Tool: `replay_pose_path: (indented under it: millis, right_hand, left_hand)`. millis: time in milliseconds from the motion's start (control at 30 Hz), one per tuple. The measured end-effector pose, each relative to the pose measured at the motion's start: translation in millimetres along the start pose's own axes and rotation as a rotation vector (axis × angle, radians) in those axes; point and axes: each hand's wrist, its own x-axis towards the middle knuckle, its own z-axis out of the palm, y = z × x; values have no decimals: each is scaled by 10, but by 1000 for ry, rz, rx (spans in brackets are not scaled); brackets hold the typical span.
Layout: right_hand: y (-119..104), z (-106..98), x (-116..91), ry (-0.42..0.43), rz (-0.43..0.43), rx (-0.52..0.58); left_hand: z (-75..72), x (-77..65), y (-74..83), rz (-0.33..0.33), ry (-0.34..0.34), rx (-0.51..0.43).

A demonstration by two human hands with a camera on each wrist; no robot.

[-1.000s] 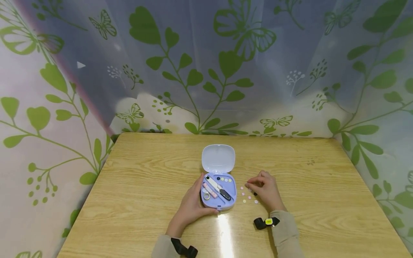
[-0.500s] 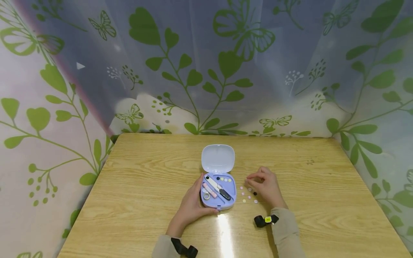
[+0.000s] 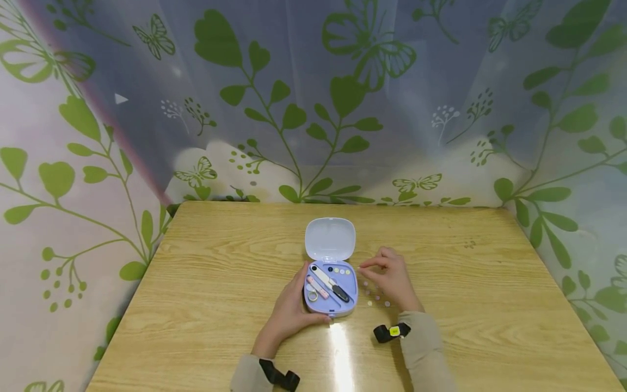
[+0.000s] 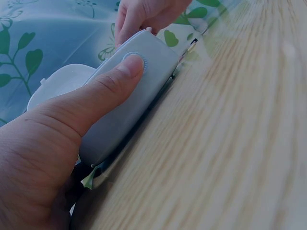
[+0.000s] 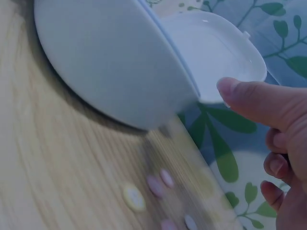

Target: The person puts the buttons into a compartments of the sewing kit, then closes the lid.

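Note:
A lilac plastic box (image 3: pixel 350 288) lies on the table with its pale lid (image 3: pixel 330 239) raised. My left hand (image 3: pixel 286 310) grips it from the left side, thumb (image 4: pixel 112 86) pressed on the round front catch. At the box's upper right, my right hand (image 3: pixel 392 279) pinches a small pale button, mostly hidden by the fingertips. In the box's top compartment sits a row of several buttons (image 3: pixel 336 270). A white tool with a black end (image 3: pixel 330 282) lies diagonally inside, beside a pink patterned strip (image 3: pixel 318 287) and a small ring-shaped thing (image 3: pixel 313 295).
Loose buttons, yellow (image 5: pixel 133 198) and pink (image 5: pixel 155 186) among them, lie on the wooden table (image 3: pixel 220 272) right of the box, under the right hand. A leaf-patterned curtain (image 3: pixel 274 109) hangs behind the table and along both sides.
The right hand has moved left from above the loose buttons to the box's right edge, carrying the pinched button. My left hand and the box stay in place.

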Motion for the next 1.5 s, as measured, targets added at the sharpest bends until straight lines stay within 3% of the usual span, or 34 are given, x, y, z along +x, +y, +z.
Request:
replay_pose_path:
  millis: [667,1500]
  right_hand:
    - [-102,325,-23,-112,16,27]
    - [-95,387,75,-211,23,60]
  left_hand:
    - [-1,5,-3,-1,-5,-1]
    - [-20,-7,33,-14,-8,6]
